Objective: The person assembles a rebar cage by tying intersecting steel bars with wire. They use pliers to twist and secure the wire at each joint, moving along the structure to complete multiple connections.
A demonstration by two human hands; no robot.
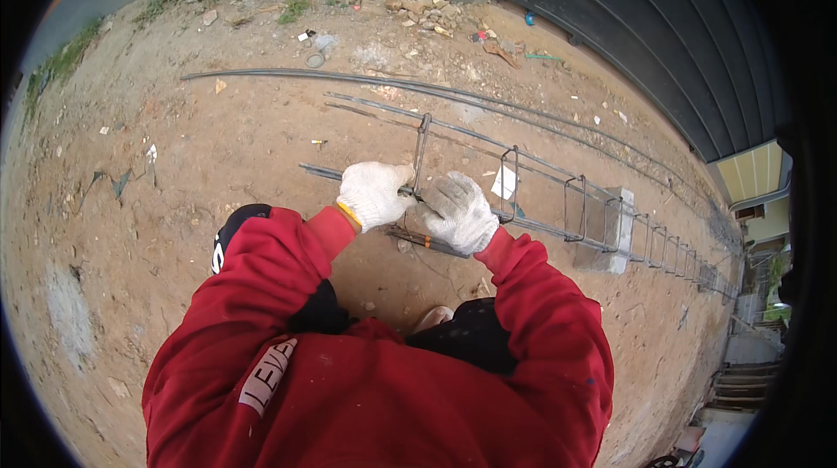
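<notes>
In the head view, a cage (pixel 558 231) of thin steel bars and square rings runs from in front of the person away to the right, shrinking into the distance. Both hands, in off-white knitted gloves, are at the near side of its left end, almost touching each other. The left hand (pixel 375 193) is over the near bar (pixel 319 171) of the cage, fingers curled in at the foot of the leftmost ring (pixel 421 150); whether it grips bar, ring or something smaller, I cannot tell. The right hand (pixel 458 213) is just right of that ring, back upward and fingers bent in toward the same corner; what lies within them is hidden. The ring stands up from the near bar, its top by the far bar (pixel 471 133).

On the near side of the cage, below the right hand, is a dark rod (pixel 443 246) with an orange band; I cannot tell whether the hand touches it. A grey block (pixel 622 233) stands at the cage, farther right. A white paper (pixel 504 181) shows through the cage near its second ring. Beyond the cage, loose bars (pixel 288 73) lie on the brown dirt (pixel 218 137); farther beyond are rubble (pixel 425 8) and a dark ribbed gate (pixel 654 32). Red sleeves (pixel 253 267) reach toward the cage from its near side.
</notes>
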